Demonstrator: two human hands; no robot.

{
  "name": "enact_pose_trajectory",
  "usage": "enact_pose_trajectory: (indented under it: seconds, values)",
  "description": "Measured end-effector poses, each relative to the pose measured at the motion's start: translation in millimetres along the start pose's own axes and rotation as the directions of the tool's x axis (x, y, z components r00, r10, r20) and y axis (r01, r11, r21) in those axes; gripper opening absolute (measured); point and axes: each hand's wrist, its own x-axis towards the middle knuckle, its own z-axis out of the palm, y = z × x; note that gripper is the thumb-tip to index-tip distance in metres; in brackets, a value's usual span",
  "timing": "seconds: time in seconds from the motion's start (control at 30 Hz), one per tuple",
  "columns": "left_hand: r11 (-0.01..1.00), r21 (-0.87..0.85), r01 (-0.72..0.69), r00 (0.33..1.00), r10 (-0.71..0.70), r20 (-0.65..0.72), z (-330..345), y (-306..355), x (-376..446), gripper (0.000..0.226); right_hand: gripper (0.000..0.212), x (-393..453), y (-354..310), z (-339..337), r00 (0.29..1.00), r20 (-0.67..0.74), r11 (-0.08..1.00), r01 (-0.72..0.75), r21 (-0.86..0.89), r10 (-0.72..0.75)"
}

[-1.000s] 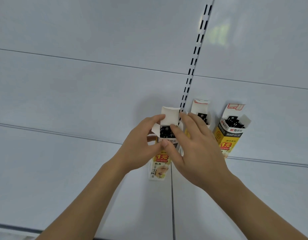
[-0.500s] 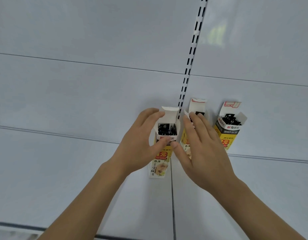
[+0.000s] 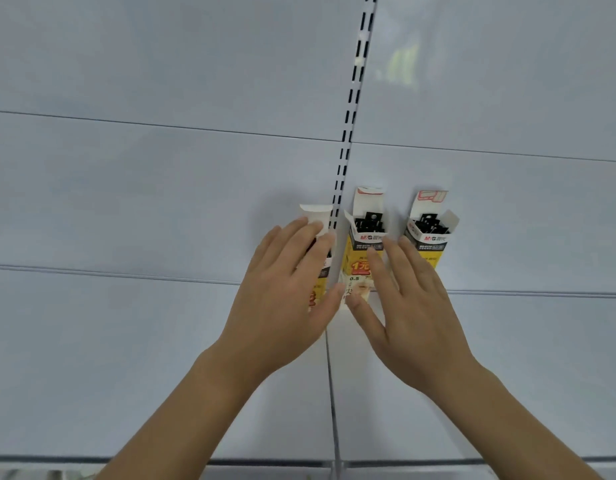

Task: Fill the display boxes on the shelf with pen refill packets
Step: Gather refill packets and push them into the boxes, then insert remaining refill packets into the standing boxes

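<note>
- Head view: I see three boxes standing in a row on the white shelf (image 3: 126,358), flaps up, against the back panel.
- My left hand (image 3: 286,299) lies with fingers straight and together over the left box (image 3: 317,220), covering most of its front; only the white flap and a yellow strip show past my fingers.
- My right hand (image 3: 410,306) has fingers spread and straight, touching the lower front of the middle box (image 3: 363,251), holding nothing.
- The middle box sits just right of my left hand; black refills (image 3: 369,221) show in its mouth.
- The right box (image 3: 431,230) stands just beyond my right fingertips, also showing black refills.
- A slotted rail (image 3: 351,109) runs up the panel above my left fingertips.
</note>
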Motion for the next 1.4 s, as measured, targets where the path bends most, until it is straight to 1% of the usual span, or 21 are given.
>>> enact_pose_trajectory:
  seconds: [0.13, 0.23, 0.33, 0.47, 0.73, 0.83, 0.97, 1.13, 1.23, 1.4]
  values:
    - [1.000, 0.005, -0.012, 0.996, 0.012, 0.083, 16, 29, -6, 0.064, 0.084, -30, 18, -1, 0.990, 0.110, 0.993, -0.085, -0.085, 0.094]
    - [1.000, 0.006, 0.027, 0.987, -0.027, 0.161, 30, 52, -8, 0.068, 0.087, -56, 40, -10, 0.975, 0.162, 0.984, -0.132, -0.123, 0.151]
    - [0.999, 0.032, 0.004, 0.973, -0.011, 0.232, 44, 82, -6, 0.072, 0.092, -82, 68, -19, 0.954, 0.210, 0.972, -0.185, -0.147, 0.213]
    - [1.000, -0.003, -0.008, 0.948, 0.009, 0.320, 66, 139, 4, 0.079, 0.095, -124, 113, -35, 0.934, 0.223, 0.956, -0.249, -0.156, 0.280]
    - [0.991, -0.103, -0.088, 0.932, 0.118, 0.342, 137, 297, 14, 0.077, 0.091, -221, 239, -78, 0.897, 0.194, 0.913, -0.366, -0.183, 0.398]
    - [0.984, -0.153, -0.094, 0.907, 0.148, 0.394, 163, 353, 20, 0.078, 0.091, -259, 286, -90, 0.867, 0.199, 0.886, -0.424, -0.188, 0.457]
    - [0.964, -0.208, -0.164, 0.876, 0.240, 0.418, 195, 418, 34, 0.079, 0.090, -298, 341, -102, 0.821, 0.191, 0.839, -0.499, -0.215, 0.537]
    - [0.935, -0.281, -0.218, 0.837, 0.327, 0.438, 245, 476, 56, 0.081, 0.089, -324, 405, -106, 0.740, 0.191, 0.762, -0.606, -0.227, 0.645]
    - [0.927, -0.300, -0.228, 0.827, 0.346, 0.443, 285, 506, 75, 0.080, 0.088, -333, 446, -106, 0.725, 0.193, 0.748, -0.618, -0.243, 0.661]
    - [0.917, -0.327, -0.230, 0.794, 0.371, 0.481, 351, 556, 120, 0.091, 0.087, -332, 525, -105, 0.699, 0.224, 0.729, -0.606, -0.319, 0.679]
